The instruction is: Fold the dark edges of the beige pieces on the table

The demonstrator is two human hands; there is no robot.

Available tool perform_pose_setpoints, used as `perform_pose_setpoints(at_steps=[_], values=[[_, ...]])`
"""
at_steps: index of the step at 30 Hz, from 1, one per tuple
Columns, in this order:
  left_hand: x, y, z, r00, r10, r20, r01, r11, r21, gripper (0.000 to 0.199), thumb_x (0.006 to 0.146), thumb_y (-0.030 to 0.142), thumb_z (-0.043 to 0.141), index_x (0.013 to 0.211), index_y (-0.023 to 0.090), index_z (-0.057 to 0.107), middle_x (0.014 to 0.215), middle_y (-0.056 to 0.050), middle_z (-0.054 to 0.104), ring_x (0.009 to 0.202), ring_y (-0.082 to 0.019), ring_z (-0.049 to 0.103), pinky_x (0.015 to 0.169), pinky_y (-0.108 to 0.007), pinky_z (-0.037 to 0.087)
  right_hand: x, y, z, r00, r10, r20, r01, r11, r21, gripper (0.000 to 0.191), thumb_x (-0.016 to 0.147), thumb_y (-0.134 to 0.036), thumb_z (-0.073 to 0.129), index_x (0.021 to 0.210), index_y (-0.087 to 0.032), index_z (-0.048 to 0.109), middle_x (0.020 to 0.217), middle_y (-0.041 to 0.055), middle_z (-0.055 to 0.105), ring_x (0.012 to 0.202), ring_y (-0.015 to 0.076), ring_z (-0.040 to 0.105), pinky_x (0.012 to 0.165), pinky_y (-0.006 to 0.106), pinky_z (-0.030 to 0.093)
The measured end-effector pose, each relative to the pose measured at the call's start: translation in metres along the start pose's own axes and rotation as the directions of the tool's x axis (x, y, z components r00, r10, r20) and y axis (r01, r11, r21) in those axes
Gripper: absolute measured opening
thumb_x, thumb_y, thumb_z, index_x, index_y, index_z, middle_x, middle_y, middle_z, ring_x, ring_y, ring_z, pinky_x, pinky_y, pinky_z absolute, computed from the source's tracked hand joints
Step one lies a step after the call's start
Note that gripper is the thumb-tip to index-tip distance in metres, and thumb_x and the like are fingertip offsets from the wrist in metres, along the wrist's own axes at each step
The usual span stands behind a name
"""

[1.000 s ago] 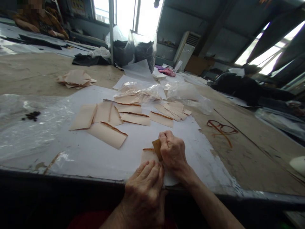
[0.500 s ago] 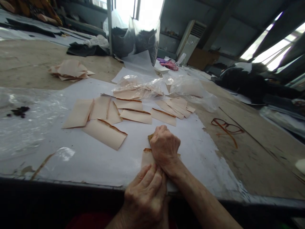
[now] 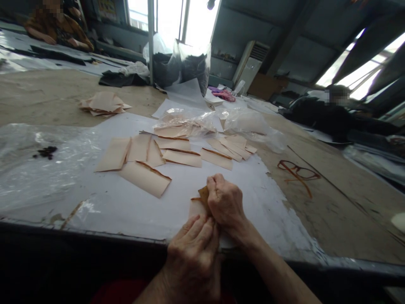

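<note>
Near the table's front edge, my left hand (image 3: 196, 249) presses with its fingers together on a pale beige piece (image 3: 196, 207) that has a brown upper edge. My right hand (image 3: 225, 198) is closed around a flat yellow-brown tool (image 3: 204, 193), which touches the piece beside my left fingertips. Part of the piece is hidden under both hands. Behind them, several beige pieces with brown edges lie on white paper, among them one at the left (image 3: 145, 177) and one farther back (image 3: 217, 158). More beige pieces (image 3: 236, 145) overlap in a fan without visible brown edges.
Glasses (image 3: 299, 169) lie at the right. Clear plastic with dark bits (image 3: 47, 152) covers the left side. A beige stack (image 3: 104, 103) and crumpled clear bags (image 3: 247, 122) are farther back. One person (image 3: 60, 31) is at the far left, another (image 3: 322, 109) at the right.
The view has tilted up slightly, showing more of the people behind. My right hand has shifted a little to the right, and more of the yellow-brown tool shows.
</note>
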State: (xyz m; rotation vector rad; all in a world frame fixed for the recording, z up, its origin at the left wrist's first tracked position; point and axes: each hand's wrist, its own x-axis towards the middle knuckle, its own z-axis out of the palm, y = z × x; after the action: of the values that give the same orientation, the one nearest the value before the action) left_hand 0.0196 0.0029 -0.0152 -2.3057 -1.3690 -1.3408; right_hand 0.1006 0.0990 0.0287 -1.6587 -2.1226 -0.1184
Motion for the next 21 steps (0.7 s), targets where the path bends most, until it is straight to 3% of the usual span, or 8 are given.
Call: perform_pose_setpoints(at_steps=[2,7,15,21], values=[[0.0,0.001,0.0,1.0,-0.015,-0.009,0.015,1.0,-0.025,0.039,0.066,0.017,0.049,0.101,0.005,0.058,0.098,-0.012,0.061,0.098,-0.023,0.053,0.091,-0.035,0.043,-0.004,-0.004,0.005,0.999,-0.041,-0.002,0.04,0.994,-0.103,0.026,0.087,-0.025,0.032,0.075,-0.015,0.052,0.064,0.0022,0.058,0.052,0.0103,0.051,0.048,0.023,0.023],[0.0,0.0,0.001,0.999,-0.041,-0.017,0.041,0.999,-0.023,0.035,0.067,0.017,0.049,0.098,0.005,0.06,0.093,-0.012,0.062,0.098,-0.023,0.054,0.091,-0.035,0.043,0.004,-0.012,0.016,0.999,0.016,-0.046,-0.028,0.967,-0.254,0.024,0.087,-0.025,0.033,0.073,-0.014,0.05,0.063,0.0024,0.058,0.048,0.0102,0.051,0.044,0.024,0.017],[-0.001,0.0,0.0,1.0,-0.028,-0.009,0.028,0.999,0.039,0.044,0.067,0.021,0.048,0.106,0.002,0.055,0.107,-0.014,0.058,0.106,-0.024,0.049,0.093,-0.034,0.042,0.029,-0.018,0.033,0.99,0.074,-0.121,-0.105,0.955,-0.276,0.026,0.088,-0.024,0.029,0.077,-0.012,0.049,0.063,0.0055,0.059,0.054,0.0146,0.057,0.044,0.023,0.019],[-0.004,0.0,0.0,1.0,-0.003,-0.016,0.003,0.999,0.047,0.044,0.067,0.021,0.048,0.106,0.003,0.056,0.105,-0.012,0.059,0.104,-0.025,0.05,0.093,-0.035,0.041,0.036,-0.005,0.009,0.956,0.254,-0.145,-0.277,0.945,-0.172,0.026,0.089,-0.026,0.03,0.083,-0.012,0.051,0.065,0.007,0.061,0.056,0.0147,0.057,0.047,0.023,0.024]])
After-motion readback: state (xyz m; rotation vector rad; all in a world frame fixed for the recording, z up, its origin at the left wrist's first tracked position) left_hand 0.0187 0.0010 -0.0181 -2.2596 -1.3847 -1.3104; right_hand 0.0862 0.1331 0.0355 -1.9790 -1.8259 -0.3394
